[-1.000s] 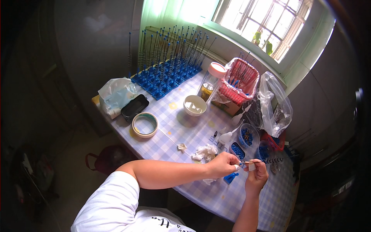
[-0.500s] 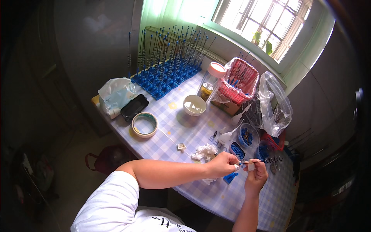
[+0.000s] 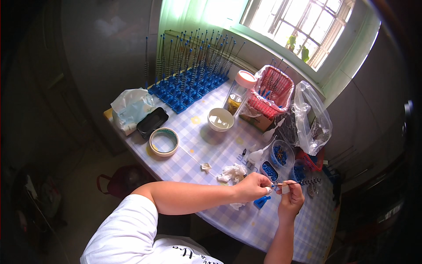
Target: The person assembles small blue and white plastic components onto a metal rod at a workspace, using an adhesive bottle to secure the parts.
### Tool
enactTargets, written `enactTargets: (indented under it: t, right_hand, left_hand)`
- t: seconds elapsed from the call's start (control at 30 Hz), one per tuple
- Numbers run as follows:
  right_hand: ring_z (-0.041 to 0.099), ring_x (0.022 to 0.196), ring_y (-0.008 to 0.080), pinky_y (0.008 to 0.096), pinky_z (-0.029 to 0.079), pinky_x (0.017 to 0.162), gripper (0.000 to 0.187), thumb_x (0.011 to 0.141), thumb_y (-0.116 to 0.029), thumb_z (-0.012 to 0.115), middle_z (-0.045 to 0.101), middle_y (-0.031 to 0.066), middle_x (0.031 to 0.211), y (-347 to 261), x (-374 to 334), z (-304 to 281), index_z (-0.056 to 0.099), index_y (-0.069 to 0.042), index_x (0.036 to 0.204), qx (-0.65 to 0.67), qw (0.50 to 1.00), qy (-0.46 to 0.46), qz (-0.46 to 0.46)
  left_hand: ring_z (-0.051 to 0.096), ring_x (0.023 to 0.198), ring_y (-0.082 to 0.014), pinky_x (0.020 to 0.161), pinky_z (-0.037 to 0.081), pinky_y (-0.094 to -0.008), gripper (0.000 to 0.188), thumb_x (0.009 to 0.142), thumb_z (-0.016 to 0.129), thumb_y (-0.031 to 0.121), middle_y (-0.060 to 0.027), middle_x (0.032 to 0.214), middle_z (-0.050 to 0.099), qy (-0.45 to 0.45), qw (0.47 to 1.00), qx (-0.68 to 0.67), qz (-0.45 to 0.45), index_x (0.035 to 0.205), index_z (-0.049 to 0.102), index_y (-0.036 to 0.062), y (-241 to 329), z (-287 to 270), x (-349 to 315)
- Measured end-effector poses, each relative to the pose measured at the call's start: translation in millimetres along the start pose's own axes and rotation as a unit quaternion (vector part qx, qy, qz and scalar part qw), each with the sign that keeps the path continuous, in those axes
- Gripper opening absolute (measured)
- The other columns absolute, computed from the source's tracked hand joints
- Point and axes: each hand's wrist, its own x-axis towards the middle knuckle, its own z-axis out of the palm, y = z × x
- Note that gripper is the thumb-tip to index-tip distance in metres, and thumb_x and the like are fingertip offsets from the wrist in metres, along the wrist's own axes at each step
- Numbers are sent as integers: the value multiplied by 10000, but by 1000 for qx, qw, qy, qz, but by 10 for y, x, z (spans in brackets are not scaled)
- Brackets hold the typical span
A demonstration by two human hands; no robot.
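Observation:
Over the front right of the table, my right hand (image 3: 292,200) is closed around a thin dark rod with a spiral coil (image 3: 313,181) at its right end. Small white wraps show on the thumbs or fingertips of both hands. My left hand (image 3: 255,187) pinches at the rod's other end, where a bit of blue shows; the fingertips partly hide it. Below the hands a blue plastic stand piece (image 3: 262,202) lies on the checked tablecloth (image 3: 246,220). Crumpled white tissue (image 3: 232,173) lies beside my left wrist.
Many coiled rods stand upright in blue bases (image 3: 189,90) at the back left. Near my hands are an oval tub of blue beads (image 3: 269,171), a round tub of blue parts (image 3: 281,154) and a squeeze bottle (image 3: 256,156). A bowl (image 3: 221,119), jar (image 3: 239,94), red basket (image 3: 270,105) and tape roll (image 3: 164,142) stand farther off.
Almost nothing differs. Both hands keep their hold on the rod, and the whole view has shifted very slightly.

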Motion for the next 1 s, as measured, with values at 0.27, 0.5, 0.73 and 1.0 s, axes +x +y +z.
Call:
enactTargets:
  t: [0.27,0.5,0.73,1.0]
  right_hand:
    - [618,704,118,242,522,612,38,875,-16,586,637,74,817,-29,6,6,598,7,903,1,1000,3,-4]
    - [612,693,114,239,517,620,41,874,-17,588,637,72,816,-28,2,2,598,6,906,15,1000,2,12]
    - [610,688,113,240,517,618,38,870,-10,588,635,72,821,-3,2,-2,599,5,904,9,1000,3,1]
    - [612,694,113,244,524,616,36,868,-9,586,634,76,836,-3,-1,4,599,10,897,13,1000,1,-3]
  left_hand:
    - [492,646,-41,554,403,-223,195,835,595,114,4,717,595,0,1000,0,-2,961,647,-25,23,5,-7]
    - [495,642,-41,553,407,-220,196,836,596,118,4,718,596,4,1000,1,-3,958,646,-27,8,13,-6]
    - [487,642,-32,549,399,-211,192,842,596,122,11,715,593,-4,1000,1,-9,959,647,-22,30,3,-2]
    - [495,682,-30,592,409,-205,169,853,593,92,18,755,603,-2,1000,-10,0,966,644,-23,-47,-2,10]
